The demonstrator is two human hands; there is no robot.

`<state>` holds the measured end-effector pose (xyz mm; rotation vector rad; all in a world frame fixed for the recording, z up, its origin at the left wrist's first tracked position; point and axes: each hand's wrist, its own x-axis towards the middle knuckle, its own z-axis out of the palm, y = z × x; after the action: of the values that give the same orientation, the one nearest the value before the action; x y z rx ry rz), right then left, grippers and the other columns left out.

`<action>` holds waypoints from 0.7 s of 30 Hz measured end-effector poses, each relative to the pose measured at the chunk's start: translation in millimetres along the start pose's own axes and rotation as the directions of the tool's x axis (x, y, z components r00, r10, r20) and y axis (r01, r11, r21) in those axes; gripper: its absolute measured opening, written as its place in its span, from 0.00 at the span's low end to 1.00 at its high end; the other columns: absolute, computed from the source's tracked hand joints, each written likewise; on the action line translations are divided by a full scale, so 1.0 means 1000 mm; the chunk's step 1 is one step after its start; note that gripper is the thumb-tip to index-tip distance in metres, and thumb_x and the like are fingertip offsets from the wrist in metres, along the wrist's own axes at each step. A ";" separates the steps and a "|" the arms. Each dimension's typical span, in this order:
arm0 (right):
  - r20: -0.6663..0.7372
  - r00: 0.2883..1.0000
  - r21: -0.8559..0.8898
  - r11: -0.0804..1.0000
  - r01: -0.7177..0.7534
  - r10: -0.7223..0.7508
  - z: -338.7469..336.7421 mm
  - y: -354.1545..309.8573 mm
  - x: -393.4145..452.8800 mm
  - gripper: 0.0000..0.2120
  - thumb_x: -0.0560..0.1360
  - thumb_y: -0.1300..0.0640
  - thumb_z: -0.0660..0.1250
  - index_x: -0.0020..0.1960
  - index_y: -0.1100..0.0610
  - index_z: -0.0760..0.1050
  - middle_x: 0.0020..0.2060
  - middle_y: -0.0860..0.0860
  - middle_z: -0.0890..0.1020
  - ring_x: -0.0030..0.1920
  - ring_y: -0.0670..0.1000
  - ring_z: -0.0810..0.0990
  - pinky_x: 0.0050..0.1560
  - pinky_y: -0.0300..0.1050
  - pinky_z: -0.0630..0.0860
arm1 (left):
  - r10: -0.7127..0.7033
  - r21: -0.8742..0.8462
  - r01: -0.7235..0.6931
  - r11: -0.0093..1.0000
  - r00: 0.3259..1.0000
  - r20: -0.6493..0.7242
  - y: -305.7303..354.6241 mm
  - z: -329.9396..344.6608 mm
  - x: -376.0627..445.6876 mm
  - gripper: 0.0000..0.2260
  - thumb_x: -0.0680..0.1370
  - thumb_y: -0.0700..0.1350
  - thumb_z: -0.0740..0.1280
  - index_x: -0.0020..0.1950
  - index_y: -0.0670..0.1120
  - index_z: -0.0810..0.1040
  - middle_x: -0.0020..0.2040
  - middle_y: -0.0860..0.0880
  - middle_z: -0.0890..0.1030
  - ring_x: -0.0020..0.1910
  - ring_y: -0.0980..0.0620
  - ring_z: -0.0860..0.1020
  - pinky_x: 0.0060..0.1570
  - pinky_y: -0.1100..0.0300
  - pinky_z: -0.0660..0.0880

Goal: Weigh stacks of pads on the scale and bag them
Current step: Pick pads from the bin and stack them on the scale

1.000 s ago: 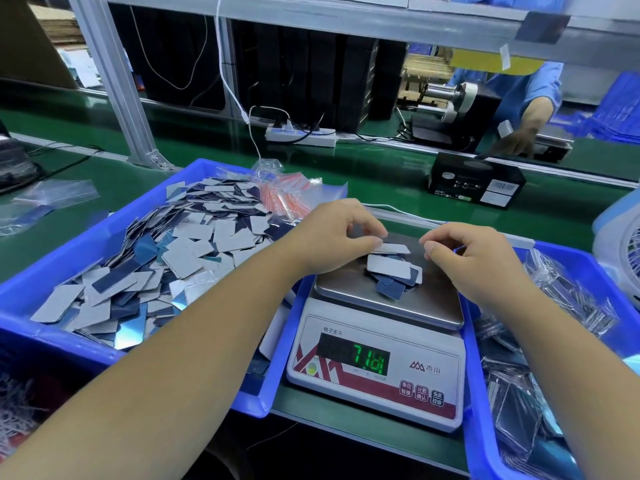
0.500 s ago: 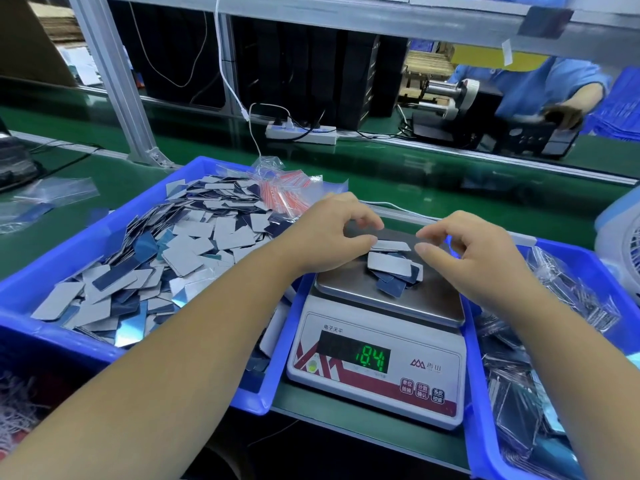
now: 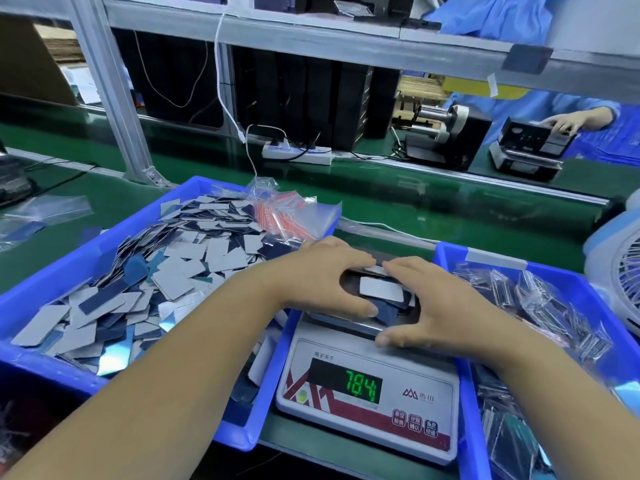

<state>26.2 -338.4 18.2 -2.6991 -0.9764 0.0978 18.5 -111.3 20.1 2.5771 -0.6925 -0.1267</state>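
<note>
A small loose pile of grey and dark blue pads (image 3: 381,291) lies on the steel pan of the white scale (image 3: 367,393), whose green display reads 78.4. My left hand (image 3: 322,282) and my right hand (image 3: 440,306) bracket the pile from either side. Their fingers reach along its far edge and nearly meet there. The left thumb touches the near side of the pile, while the right thumb rests on the pan's front edge. Neither hand lifts a pad.
A blue bin (image 3: 52,282) heaped with loose pads stands left of the scale, with red-striped zip bags (image 3: 287,216) at its back corner. Another blue bin (image 3: 450,251) on the right holds bagged pads (image 3: 554,306). A fan (image 3: 620,271) is far right; a person's hand (image 3: 571,121) works across the belt.
Both hands dropped from pinching single pads above the pan to enclosing the whole pile. The display went from 71 to 8.4 to 78.4.
</note>
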 end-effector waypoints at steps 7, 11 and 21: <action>-0.037 0.999 0.055 0.998 0.038 -0.036 0.003 -0.003 -0.001 0.42 0.57 0.22 0.67 0.67 0.36 0.68 0.54 0.31 0.67 0.52 0.36 0.73 0.49 0.36 0.73 | -0.008 0.034 0.006 0.999 0.999 0.052 0.003 0.000 -0.001 0.35 0.63 0.68 0.77 0.66 0.59 0.72 0.59 0.64 0.72 0.63 0.58 0.65 0.67 0.52 0.68; -0.056 0.997 0.048 0.997 0.057 -0.054 0.003 -0.002 0.000 0.37 0.57 0.24 0.68 0.64 0.36 0.71 0.53 0.33 0.68 0.51 0.36 0.73 0.47 0.35 0.72 | 0.027 0.005 -0.028 1.000 0.999 0.019 0.006 0.002 0.000 0.33 0.63 0.65 0.79 0.62 0.57 0.73 0.56 0.62 0.73 0.60 0.59 0.67 0.63 0.57 0.70; -0.132 0.985 0.082 0.989 0.125 -0.113 0.000 -0.006 -0.001 0.24 0.62 0.36 0.76 0.54 0.42 0.78 0.44 0.38 0.76 0.45 0.34 0.73 0.41 0.28 0.66 | 0.080 -0.049 -0.083 0.995 0.995 -0.061 0.005 -0.001 -0.003 0.19 0.68 0.55 0.80 0.54 0.55 0.79 0.46 0.64 0.75 0.48 0.67 0.73 0.45 0.75 0.67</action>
<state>21.5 -334.9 20.3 -2.5249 -1.0651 -0.0526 13.8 -113.2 23.1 2.4892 -0.7615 -0.0411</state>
